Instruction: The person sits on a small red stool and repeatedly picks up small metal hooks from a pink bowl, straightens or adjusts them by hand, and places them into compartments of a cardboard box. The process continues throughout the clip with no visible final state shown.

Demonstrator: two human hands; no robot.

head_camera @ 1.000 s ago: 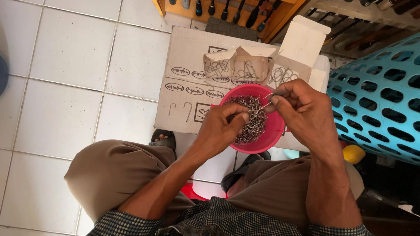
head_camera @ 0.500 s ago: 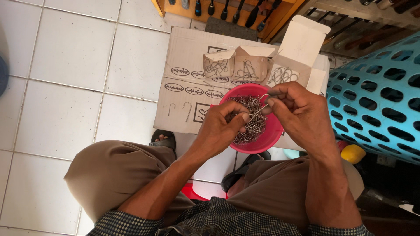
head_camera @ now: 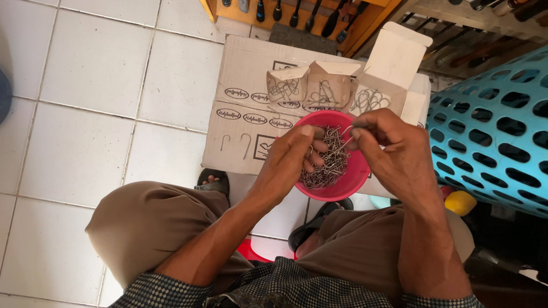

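The left hand (head_camera: 291, 162) hides part of the red bowl (head_camera: 357, 171); the blue basket (head_camera: 496, 125) is cut off by the right edge.

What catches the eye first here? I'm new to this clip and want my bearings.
A pink bowl heaped with metal hooks sits centre frame on a flattened carton. Both hands work over it: the left hand and the right hand, which pinches one hook. A turquoise perforated basket stands right.

Looks like a hardware shop: tool rack (head_camera: 297, 11) w/ knives, stock carton (head_camera: 251, 85), small boxes (head_camera: 328, 82) of metal hooks, tiled floor (head_camera: 85, 85).
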